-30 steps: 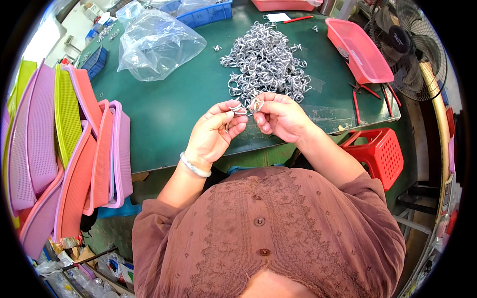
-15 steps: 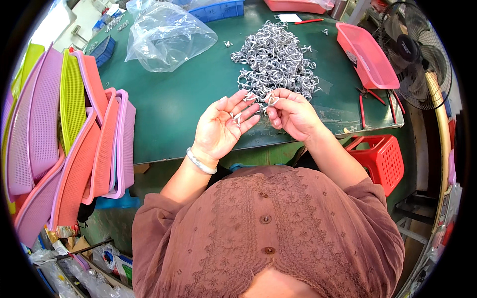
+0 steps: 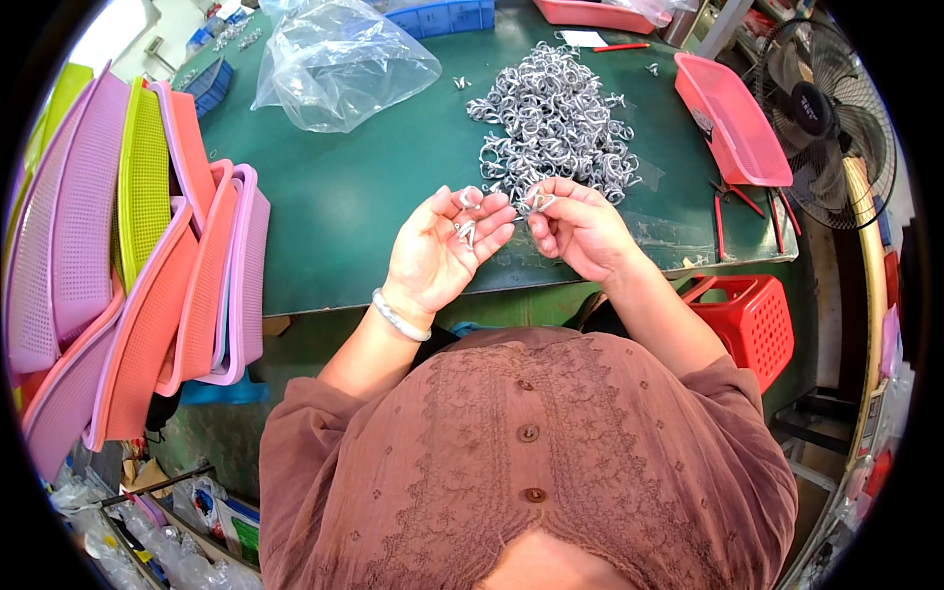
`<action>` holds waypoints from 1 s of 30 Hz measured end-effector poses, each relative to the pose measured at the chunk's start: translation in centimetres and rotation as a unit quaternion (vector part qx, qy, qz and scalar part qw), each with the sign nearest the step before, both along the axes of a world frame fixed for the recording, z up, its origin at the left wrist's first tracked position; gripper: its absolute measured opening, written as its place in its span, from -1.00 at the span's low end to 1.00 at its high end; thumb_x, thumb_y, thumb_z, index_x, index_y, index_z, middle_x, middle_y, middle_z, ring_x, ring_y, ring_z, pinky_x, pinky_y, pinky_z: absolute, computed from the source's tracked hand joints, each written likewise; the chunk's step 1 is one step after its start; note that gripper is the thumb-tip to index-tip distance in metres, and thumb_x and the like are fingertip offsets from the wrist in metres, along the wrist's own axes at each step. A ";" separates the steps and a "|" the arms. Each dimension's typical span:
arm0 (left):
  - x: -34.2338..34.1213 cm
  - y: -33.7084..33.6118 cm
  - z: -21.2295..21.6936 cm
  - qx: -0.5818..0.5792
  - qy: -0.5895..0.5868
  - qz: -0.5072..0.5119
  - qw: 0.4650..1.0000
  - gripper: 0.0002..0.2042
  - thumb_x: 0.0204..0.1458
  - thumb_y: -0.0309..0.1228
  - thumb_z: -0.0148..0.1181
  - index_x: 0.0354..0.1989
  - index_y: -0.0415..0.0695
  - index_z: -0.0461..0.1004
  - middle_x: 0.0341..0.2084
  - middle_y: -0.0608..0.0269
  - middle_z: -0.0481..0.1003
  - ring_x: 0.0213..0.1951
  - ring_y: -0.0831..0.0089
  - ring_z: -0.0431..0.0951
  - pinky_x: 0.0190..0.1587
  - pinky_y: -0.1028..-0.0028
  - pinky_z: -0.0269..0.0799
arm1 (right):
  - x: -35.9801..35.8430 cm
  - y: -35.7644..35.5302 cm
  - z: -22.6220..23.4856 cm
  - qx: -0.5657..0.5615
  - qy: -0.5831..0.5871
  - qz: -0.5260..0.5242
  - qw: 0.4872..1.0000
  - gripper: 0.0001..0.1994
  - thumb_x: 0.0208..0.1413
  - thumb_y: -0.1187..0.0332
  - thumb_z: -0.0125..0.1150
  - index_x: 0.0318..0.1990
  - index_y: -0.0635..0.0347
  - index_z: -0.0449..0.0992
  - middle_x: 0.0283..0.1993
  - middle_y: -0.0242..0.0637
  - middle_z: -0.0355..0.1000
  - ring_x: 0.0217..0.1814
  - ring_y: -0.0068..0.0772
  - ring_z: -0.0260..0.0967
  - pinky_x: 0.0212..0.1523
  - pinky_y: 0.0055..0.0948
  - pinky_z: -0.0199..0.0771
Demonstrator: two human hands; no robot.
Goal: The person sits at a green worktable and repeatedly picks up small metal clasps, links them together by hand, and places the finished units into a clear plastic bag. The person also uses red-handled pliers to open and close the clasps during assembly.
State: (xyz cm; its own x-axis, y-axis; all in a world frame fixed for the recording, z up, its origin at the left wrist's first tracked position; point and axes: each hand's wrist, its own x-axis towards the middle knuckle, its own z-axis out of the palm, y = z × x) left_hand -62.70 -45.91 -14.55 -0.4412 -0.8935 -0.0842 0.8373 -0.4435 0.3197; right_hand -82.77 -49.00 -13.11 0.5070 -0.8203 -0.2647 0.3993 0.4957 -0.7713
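My left hand is palm up, with a small silver-grey metal ring between thumb and index finger. More small metal pieces lie in its palm against the curled fingers. Close beside it, my right hand pinches another silver-grey metal ring between thumb and forefinger. Both hands hover over the table's near edge. Just beyond them spreads a large heap of similar metal rings.
The green table carries a clear plastic bag, a pink tray and red-handled pliers. Stacked coloured baskets stand left. A fan and a red stool are on the right.
My left thumb and index finger have closed on a ring, and the other fingers have curled slightly. My right hand keeps its pinch. The whole view has shifted a little.
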 end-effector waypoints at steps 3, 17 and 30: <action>0.0 0.1 0.2 0.017 -0.016 0.007 1.000 -0.69 0.16 -0.23 -0.19 -0.32 -0.27 0.35 -0.15 -0.10 0.40 -0.03 0.08 0.39 0.05 0.20 0.31 | 0.1 0.1 -0.1 0.000 0.004 -0.001 1.000 -0.93 0.05 0.39 0.08 -0.33 0.16 0.38 -0.54 -0.40 0.36 -0.58 -0.62 0.27 -0.57 -0.64 0.21; -0.2 0.5 0.1 0.018 -0.123 0.019 0.992 -0.76 0.08 -0.49 -0.11 -0.10 -0.31 0.29 -0.13 -0.07 0.39 -0.11 0.19 0.46 0.00 0.28 0.39 | 0.7 0.2 0.2 -0.011 -0.001 -0.003 1.000 -0.94 0.07 0.39 0.07 -0.37 0.16 0.40 -0.56 -0.42 0.36 -0.58 -0.67 0.28 -0.62 -0.69 0.21; -0.4 0.5 0.6 0.017 -0.068 -0.024 0.997 -0.55 0.16 -0.21 -0.27 0.01 -0.38 0.26 -0.04 -0.09 0.34 0.00 0.12 0.37 0.11 0.18 0.23 | 0.6 0.1 -0.1 -0.071 0.042 -0.009 0.997 -0.90 0.08 0.40 0.03 -0.32 0.23 0.40 -0.52 -0.36 0.40 -0.61 -0.67 0.25 -0.61 -0.72 0.20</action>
